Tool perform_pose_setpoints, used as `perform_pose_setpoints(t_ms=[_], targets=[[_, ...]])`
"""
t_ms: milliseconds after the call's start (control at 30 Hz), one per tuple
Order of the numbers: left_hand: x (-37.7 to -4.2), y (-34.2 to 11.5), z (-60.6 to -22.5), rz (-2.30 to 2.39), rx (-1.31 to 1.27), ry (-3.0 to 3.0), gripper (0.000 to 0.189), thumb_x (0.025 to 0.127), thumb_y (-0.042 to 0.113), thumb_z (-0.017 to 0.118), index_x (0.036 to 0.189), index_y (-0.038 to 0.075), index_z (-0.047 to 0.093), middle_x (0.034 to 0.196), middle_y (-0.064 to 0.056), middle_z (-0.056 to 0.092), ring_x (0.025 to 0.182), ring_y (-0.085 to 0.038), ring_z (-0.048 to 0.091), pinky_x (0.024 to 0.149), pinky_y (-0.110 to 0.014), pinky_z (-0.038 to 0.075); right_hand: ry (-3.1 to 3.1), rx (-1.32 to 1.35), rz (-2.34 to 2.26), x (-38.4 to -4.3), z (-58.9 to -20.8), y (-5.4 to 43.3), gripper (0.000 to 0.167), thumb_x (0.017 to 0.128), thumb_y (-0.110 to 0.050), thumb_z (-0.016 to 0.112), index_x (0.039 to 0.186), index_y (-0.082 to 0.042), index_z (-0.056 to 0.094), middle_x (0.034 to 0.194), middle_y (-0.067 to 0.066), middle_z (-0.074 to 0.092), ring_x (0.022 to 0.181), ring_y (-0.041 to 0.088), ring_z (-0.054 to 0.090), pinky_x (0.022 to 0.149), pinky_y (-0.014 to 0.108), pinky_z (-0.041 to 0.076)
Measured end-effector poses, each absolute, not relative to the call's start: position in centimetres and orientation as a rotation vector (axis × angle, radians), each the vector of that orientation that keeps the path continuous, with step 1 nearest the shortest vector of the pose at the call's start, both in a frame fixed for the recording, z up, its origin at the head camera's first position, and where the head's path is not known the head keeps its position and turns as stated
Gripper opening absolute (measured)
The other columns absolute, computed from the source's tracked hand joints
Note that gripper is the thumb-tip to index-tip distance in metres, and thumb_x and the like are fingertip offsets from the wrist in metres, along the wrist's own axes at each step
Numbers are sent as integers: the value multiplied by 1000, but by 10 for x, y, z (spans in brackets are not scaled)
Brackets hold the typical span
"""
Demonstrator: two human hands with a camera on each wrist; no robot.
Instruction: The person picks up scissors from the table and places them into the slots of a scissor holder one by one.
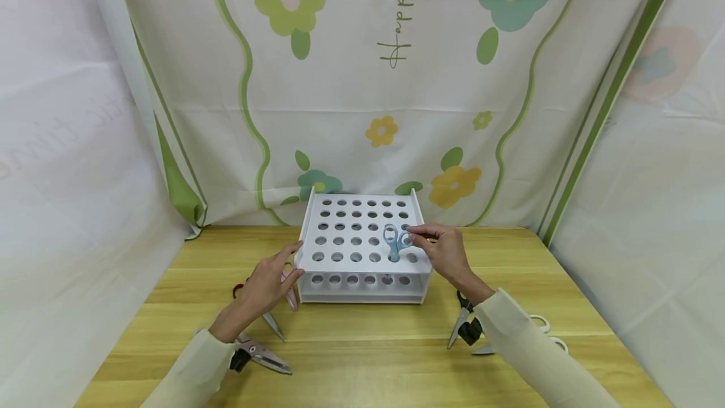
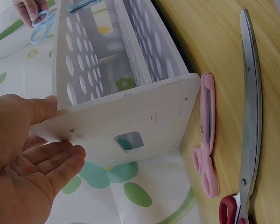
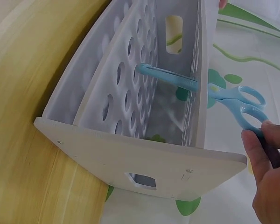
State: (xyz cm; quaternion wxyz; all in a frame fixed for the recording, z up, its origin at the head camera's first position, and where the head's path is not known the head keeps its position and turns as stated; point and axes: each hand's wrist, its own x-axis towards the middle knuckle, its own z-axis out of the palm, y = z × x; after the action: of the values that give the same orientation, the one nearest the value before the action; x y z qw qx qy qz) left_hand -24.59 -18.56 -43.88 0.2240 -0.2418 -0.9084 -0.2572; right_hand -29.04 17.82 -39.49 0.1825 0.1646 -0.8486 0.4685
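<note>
While the right hand (image 1: 447,250) pinches one handle loop of the light-blue scissors (image 3: 219,92) between thumb and fingers, the blades hang nearly upright inside the white rack (image 1: 362,298), through the fifth hole from the left in the front row of its upper plate (image 1: 365,250). Their tip reaches down to the lower holed plate (image 3: 95,102), though whether it has entered a hole there I cannot tell; both handle loops stand above the top. Across the rack, the left hand (image 1: 263,282) rests against the edge of the left side panel (image 2: 102,130), its thumb on the rim and its other fingers loosely extended along the outer face. The rack stands toward the back of the worktop (image 1: 368,357), near the patterned cloth (image 1: 340,112), with its open front facing the person. Just beside its left side lies a pair of pink scissors (image 2: 206,154), with red-handled scissors (image 2: 251,121) beyond and a pinkish-bladed pair (image 1: 269,359) partly under the left sleeve. At right, well apart from the rack, are black-handled scissors (image 1: 457,327) and white-handled scissors (image 1: 561,341), the latter partly covered by the right sleeve. Between these two groups, open room runs from the rack's front edge toward the person.
</note>
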Motion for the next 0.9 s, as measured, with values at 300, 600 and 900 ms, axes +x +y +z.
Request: perform_pose_setpoints(t_ms=[300,600,900], targets=[[-246,-185,-439,-706,-653,-2500,59,87,12,76,139,2,51,95,-14,73,57,-1,48,63,-30,51,-2358,519,1299,-291,-398,179,16,86,-5,75,100,-9,79,98,9,77,78,11,69,53,18,44],[-246,-185,-440,-712,-644,-2516,60,87,13,76,140,3,50,92,-15,73,51,1,38,61,-26,47,-2361,538,1261,-291,-402,178,16,85,-4,75,99,-10,79,98,7,77,83,17,71,63,15,51],[-245,-185,-439,-723,-633,-2529,60,86,12,76,140,2,49,80,-11,69,47,3,32,58,-23,43,-2325,566,1229,-292,-408,178,14,84,-3,77,96,-8,80,96,7,77,86,21,72,71,15,54]])
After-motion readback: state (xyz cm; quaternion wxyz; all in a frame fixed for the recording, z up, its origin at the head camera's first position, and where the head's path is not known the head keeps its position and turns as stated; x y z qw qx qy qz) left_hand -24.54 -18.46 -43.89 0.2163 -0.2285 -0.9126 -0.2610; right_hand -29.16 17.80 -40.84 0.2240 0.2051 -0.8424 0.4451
